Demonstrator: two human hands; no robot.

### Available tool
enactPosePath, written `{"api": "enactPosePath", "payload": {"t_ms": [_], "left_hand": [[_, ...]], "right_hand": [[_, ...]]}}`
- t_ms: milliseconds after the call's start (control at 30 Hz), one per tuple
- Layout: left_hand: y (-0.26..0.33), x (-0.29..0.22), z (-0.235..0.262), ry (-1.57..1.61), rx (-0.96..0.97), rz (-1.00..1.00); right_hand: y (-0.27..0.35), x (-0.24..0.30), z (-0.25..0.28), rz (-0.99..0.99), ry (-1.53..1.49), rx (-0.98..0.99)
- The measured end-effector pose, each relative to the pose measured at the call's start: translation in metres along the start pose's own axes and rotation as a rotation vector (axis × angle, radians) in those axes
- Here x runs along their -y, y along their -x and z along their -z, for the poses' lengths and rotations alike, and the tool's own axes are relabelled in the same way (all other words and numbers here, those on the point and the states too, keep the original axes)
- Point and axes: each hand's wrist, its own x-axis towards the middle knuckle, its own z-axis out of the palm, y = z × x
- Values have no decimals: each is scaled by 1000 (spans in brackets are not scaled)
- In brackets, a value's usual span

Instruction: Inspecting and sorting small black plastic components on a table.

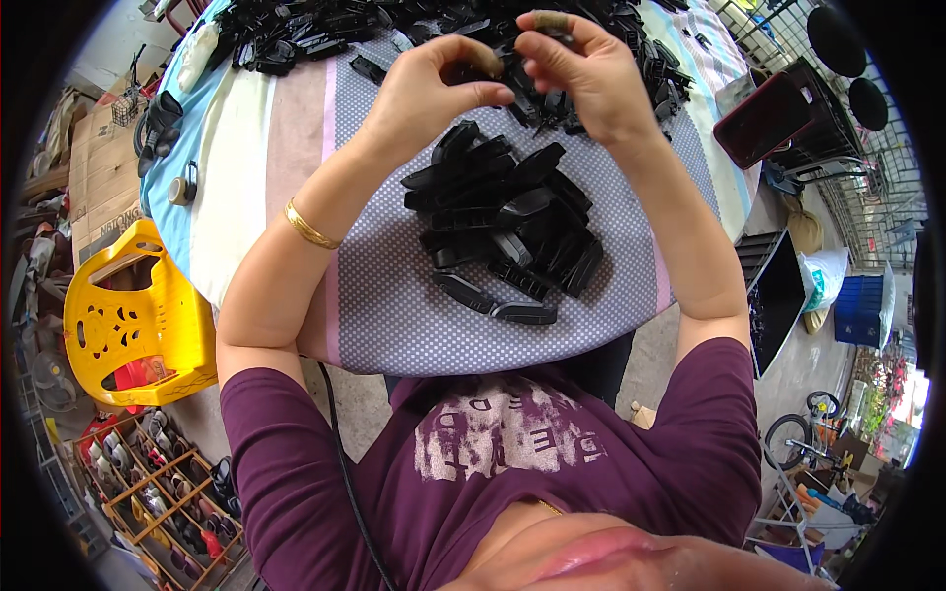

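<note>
Both hands are raised over the far part of the table, above black plastic parts. My left hand [422, 91] is curved, its thumb and fingers apart around a dark gap; no held part stands out from the black behind it. Close on its right, my right hand [599, 84] has its fingers curled toward the thumb; anything in them is lost against the black parts. Tan covers wrap some fingertips. Nearer me lies a small heap of long black plastic parts [522, 207]. A much larger pile of black parts [286, 34] spreads across the far side.
A dotted grey striped cloth [394, 325] covers the table. On its left lie a small round-faced object [180, 190] and black straps. A yellow plastic chair [118, 325] stands left, a shoe rack [163, 492] below it. At right are a black bin [774, 305] and a dark red chair [764, 128].
</note>
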Motion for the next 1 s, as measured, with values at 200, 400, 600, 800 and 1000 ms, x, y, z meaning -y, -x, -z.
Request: {"api": "enactPosePath", "payload": {"t_ms": [200, 400, 600, 800, 1000], "left_hand": [[0, 9, 4, 961, -44, 64], [-1, 8, 3, 812, -128, 32], [0, 7, 0, 749, -191, 5], [2, 2, -7, 698, -259, 14], [2, 0, 1, 631, -93, -56]], "right_hand": [[8, -4, -15, 95, 161, 38], [9, -4, -10, 336, 393, 20], [12, -1, -14, 358, 516, -7], [15, -8, -21, 360, 592, -53], [15, 4, -12, -90, 386, 290]]}}
